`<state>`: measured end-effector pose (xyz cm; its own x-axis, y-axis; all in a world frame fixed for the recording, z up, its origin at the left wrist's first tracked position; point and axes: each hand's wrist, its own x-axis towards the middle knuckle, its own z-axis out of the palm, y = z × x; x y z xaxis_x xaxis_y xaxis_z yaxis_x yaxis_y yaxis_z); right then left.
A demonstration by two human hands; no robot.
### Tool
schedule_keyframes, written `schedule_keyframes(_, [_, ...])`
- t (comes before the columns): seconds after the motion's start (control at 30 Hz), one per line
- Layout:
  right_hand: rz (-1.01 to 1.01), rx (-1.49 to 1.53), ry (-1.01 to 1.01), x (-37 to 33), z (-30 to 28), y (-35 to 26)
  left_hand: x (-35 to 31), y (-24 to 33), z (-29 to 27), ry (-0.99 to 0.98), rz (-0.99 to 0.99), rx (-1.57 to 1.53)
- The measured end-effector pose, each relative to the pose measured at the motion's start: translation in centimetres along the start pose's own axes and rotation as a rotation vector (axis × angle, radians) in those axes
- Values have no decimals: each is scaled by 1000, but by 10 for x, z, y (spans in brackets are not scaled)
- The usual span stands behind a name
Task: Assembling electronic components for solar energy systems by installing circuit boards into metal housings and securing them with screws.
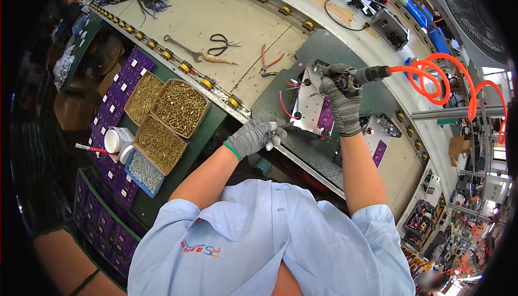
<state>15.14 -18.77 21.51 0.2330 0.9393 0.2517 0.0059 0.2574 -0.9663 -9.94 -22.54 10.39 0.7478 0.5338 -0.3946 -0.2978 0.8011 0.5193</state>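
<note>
My right hand (343,104), in a grey knit glove, is wrapped round a dark air-powered driver (372,74). An orange coiled hose (431,80) runs from its back end. The tool's front lies over a metal chassis (307,102) with wires and a purple label, and its tip is hidden. My left hand (253,137), also gloved, is at the near edge of the bench, left of the chassis. Its fingers are curled together beside a small dark grey piece (287,126); what they hold is hard to make out.
Pliers (264,61), scissors (222,44), a wrench (183,47) and a wooden-handled pointed tool (218,59) lie beyond my hands. At left are boxes of brass screws (181,107), a blue tray of silver screws (144,173) and a white tub (114,140). Another chassis (380,134) sits right.
</note>
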Motion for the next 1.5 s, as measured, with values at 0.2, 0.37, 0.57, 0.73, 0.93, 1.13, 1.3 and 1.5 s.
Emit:
schedule_keyframes(0.2, [54, 72, 12, 9, -4, -34, 3, 3, 23, 78, 25, 45])
schedule_keyframes(0.37, [-8, 112, 25, -46, -24, -95, 4, 4, 24, 134, 75, 57])
schedule_keyframes(0.57, [-9, 372, 91, -90, -11, -118, 9, 1, 42, 191, 32, -199])
schedule_keyframes(0.73, [17, 439, 127, -98, -12, -121, 10, 4, 54, 160, -60, -231])
schedule_keyframes(0.93, [-90, 519, 91, -96, -11, -114, 15, 3, 66, 212, -69, -212])
schedule_keyframes(1.13, [1, 539, 85, -95, -4, -112, 11, 11, 80, 300, -61, -200])
schedule_keyframes(1.3, [-44, 512, 47, -88, 2, -110, 8, 20, 86, 415, -40, -16])
schedule_keyframes(1.5, [-115, 468, 26, -85, 8, -111, 10, 26, 91, 442, -92, -5])
